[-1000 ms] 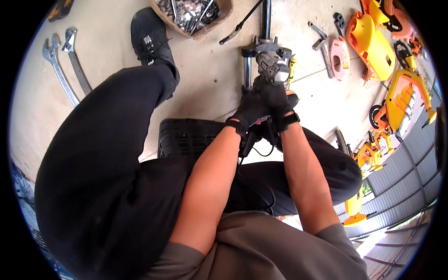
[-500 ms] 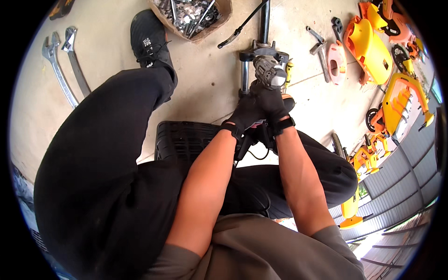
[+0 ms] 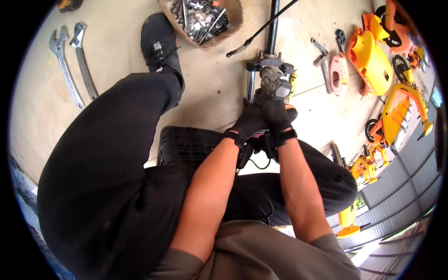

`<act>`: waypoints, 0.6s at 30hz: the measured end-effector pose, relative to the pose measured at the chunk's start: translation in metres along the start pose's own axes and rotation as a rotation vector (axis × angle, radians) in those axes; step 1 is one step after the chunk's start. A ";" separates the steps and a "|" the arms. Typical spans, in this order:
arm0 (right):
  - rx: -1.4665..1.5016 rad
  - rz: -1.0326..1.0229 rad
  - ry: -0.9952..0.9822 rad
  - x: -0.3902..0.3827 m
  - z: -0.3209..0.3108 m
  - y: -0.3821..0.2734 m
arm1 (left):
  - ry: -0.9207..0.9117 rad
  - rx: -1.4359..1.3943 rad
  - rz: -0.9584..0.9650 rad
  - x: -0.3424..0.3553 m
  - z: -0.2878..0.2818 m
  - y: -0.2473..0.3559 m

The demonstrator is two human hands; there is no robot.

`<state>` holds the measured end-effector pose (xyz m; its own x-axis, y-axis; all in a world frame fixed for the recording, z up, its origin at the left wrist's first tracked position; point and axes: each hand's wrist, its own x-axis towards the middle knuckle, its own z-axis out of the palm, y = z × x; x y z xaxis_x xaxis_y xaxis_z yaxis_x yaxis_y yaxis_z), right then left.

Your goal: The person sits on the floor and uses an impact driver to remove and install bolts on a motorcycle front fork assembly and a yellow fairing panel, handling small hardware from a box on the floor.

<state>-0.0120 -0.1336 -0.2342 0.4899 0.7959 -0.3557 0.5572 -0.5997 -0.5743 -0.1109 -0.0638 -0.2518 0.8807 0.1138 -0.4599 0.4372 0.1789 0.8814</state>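
Note:
A grey power driver [image 3: 275, 84] sits in my right hand [image 3: 274, 113], its gloved fingers closed around the handle. Its head points away from me, over the crown [image 3: 255, 65] of a suspension fork. The fork's dark steerer tube [image 3: 273, 30] runs away from me, and a chrome leg [image 3: 250, 86] comes back toward my left hand. That hand [image 3: 249, 120], also in a black glove, is closed around the fork's lower leg and presses against my right hand. Its fingertips are hidden. Where the driver's tip meets the fork cannot be seen.
A black plastic crate [image 3: 179, 144] stands between my legs. Ahead is a cardboard box [image 3: 238, 23] of bolts and small parts. Two adjustable wrenches [image 3: 65, 70] lie left, a hammer [image 3: 325, 72] right. Yellow and orange vehicle parts [image 3: 373, 65] line the right. A cable [image 3: 252, 39] crosses near the steerer.
My view has shifted a little, so the floor things sit lower and farther right in the picture. Both hands keep their hold, and the driver stays at the fork crown.

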 end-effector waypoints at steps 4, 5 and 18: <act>0.810 0.653 -0.039 -0.002 -0.004 0.000 | 0.036 -0.125 0.024 0.000 0.016 -0.004; 0.821 0.686 0.069 0.001 -0.003 -0.011 | 0.087 -0.030 0.089 0.000 0.020 -0.005; -0.087 0.173 -0.244 -0.007 -0.002 0.005 | -0.057 -0.126 -0.143 0.007 0.009 -0.018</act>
<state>-0.0115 -0.1420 -0.2330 0.4128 0.6714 -0.6155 0.5398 -0.7246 -0.4283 -0.1107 -0.0746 -0.2696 0.8215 0.0237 -0.5697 0.5356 0.3106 0.7852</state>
